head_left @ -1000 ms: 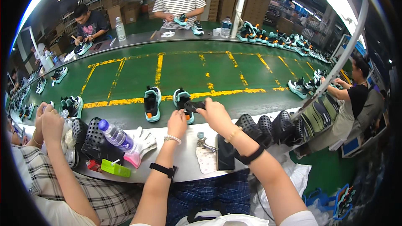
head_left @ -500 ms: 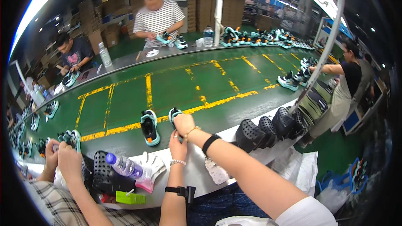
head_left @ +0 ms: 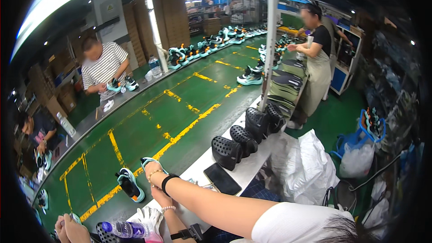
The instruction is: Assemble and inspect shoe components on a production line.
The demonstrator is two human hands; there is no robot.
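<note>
A light-blue and black sneaker (head_left: 150, 161) is on the near side of the green belt, mostly covered by my hands. My right hand (head_left: 154, 174) is closed around it from above, with a gold bracelet and a black band on that arm. Just below, my left hand (head_left: 160, 196), wearing a beaded bracelet, is bent against the sneaker's near end; its fingertips are partly hidden behind my right wrist. Another sneaker (head_left: 130, 186) of the same colours, with an orange patch at the heel, stands upright to the left, touched by neither hand.
A dark phone (head_left: 222, 179) and black perforated clogs (head_left: 226, 151) lie on the white ledge at right. White gloves (head_left: 148, 218) and a purple-labelled bottle (head_left: 126, 229) are at lower left, near a co-worker's hands (head_left: 72, 230). Across the belt, a person (head_left: 105, 67) handles sneakers.
The view has swung to the right. My hands stay on the same sneaker. The person at right has drawn the reaching arm back from the shoes. The phone, pale before, now looks dark.
</note>
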